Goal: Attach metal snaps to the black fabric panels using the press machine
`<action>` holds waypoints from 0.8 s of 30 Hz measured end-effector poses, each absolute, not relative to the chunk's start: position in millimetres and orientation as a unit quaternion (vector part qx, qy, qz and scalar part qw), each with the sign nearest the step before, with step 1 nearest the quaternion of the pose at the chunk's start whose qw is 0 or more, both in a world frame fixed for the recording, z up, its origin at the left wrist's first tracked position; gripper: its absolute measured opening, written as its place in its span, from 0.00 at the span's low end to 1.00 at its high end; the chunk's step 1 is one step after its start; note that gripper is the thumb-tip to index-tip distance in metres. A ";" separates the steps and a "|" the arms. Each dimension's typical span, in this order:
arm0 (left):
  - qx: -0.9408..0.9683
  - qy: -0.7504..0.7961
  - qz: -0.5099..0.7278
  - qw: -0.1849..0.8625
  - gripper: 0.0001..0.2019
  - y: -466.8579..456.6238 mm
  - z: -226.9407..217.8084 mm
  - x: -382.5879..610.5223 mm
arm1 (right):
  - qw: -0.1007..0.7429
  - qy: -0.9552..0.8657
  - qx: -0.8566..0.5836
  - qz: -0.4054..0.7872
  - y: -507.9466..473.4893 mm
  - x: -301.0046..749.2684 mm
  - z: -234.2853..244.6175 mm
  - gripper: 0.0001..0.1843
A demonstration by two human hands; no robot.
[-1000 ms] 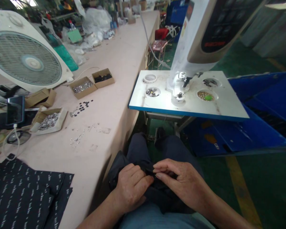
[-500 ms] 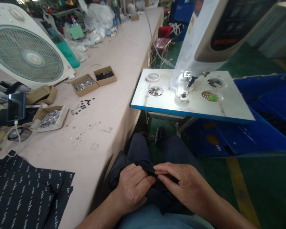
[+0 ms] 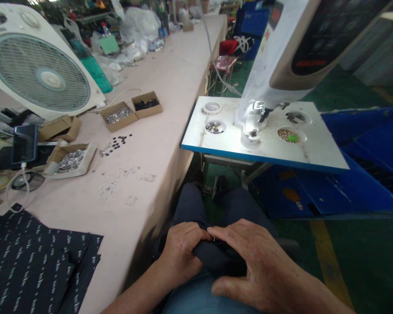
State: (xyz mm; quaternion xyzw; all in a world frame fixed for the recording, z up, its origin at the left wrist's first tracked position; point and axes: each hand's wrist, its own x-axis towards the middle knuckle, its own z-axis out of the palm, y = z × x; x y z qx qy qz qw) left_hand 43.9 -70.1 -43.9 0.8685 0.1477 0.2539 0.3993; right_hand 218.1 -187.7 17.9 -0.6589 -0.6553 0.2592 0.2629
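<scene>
A dark piece of cloth [image 3: 212, 258], perhaps part of a garment, lies bunched over my lap. My left hand [image 3: 183, 248] is closed on it, thumb and curled fingers gripping its upper edge. My right hand [image 3: 258, 261] rests against the same cloth with its thumb spread well away from the fingers. Its index fingertip touches the cloth edge close to my left fingertips. A tiny shiny spot [image 3: 214, 239] shows there, too small to identify. Beyond my knees stands a white snap-press-like machine [image 3: 260, 83] on a small white table [image 3: 229, 146].
On the long table [image 3: 150, 144] at left are a box fan [image 3: 42, 83], small boxes of metal parts [image 3: 71, 161], loose black and silver pieces, a phone [image 3: 24, 144] and printed black fabric [image 3: 29, 266]. Blue bins [image 3: 363, 192] stand at right. Round cups of small parts are set into the white table.
My right thumb has moved away from the fingertips, down toward me, and the hand has spread. My left hand has shifted its hold, and the cloth is turned up more between my hands.
</scene>
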 end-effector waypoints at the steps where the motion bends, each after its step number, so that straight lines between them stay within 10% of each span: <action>1: 0.854 0.169 0.235 0.432 0.07 -70.3 -43.0 44.3 | 0.257 -0.660 -0.657 0.257 -187.1 215.5 15.6 0.39; 24: 0.508 0.278 -0.067 0.813 0.17 -44.8 -25.7 40.3 | 0.349 -0.358 -0.558 0.663 -149.3 233.1 3.5 0.23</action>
